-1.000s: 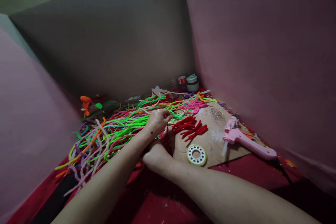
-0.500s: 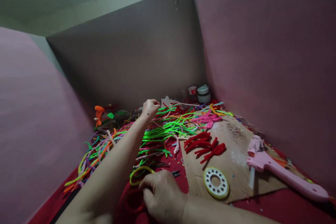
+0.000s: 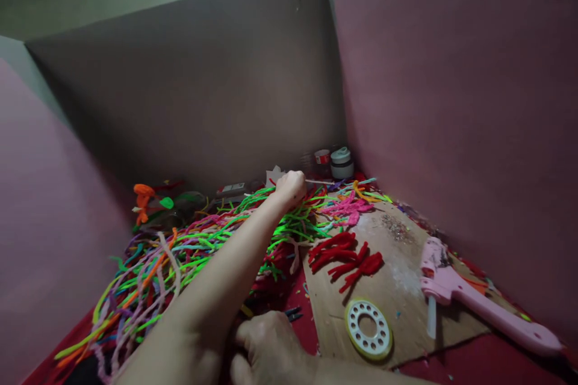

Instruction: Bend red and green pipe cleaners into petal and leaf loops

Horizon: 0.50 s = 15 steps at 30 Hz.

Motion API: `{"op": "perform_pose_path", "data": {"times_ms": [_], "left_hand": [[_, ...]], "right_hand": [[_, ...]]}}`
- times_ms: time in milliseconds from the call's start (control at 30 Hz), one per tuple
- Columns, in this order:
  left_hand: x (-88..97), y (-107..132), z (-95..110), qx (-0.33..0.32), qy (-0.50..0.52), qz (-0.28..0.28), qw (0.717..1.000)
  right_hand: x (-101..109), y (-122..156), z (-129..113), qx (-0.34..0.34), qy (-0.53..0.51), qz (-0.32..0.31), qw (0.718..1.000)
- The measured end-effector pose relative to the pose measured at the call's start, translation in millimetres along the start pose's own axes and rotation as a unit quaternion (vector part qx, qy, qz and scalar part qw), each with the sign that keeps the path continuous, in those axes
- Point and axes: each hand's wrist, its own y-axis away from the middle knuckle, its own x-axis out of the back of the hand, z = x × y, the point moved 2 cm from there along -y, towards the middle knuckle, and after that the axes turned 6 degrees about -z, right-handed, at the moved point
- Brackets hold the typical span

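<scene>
My left hand (image 3: 291, 186) reaches to the far side of the pile of pipe cleaners (image 3: 217, 234), mostly green with pink, orange and yellow ones. It is closed, and its fingertips are hidden behind the back of the hand, near some red pipe cleaners. Low in the view, my right hand (image 3: 273, 346) is curled above the red cloth, with its fingers partly hidden under it. Whatever it holds, if anything, does not show. Dark tips of a metal tool (image 3: 294, 314) stick out just beyond its knuckles.
On the cardboard (image 3: 406, 289) lie short red pipe cleaners (image 3: 345, 255), a tape roll (image 3: 369, 328) and a pink glue gun (image 3: 478, 298). A lidded jar (image 3: 342, 162) stands in the back corner. An orange pipe-cleaner figure (image 3: 143, 198) is at the far left. Walls enclose the space.
My left hand has moved right across the far end of the pile. My right hand has shifted slightly down and left, and the yellow loop beside it is now mostly covered. The view has turned slightly.
</scene>
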Motion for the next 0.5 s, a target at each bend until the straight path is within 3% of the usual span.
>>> {"op": "perform_pose_path", "data": {"times_ms": [233, 500], "left_hand": [[-21.7, -7, 0, 0.019, -0.102, -0.079, 0.991], [-25.5, -1, 6, 0.029, -0.109, -0.064, 0.992]], "right_hand": [[2, 2, -1, -0.026, -0.014, 0.007, 1.000], [-1, 5, 0, -0.041, -0.046, 0.020, 0.998]]}}
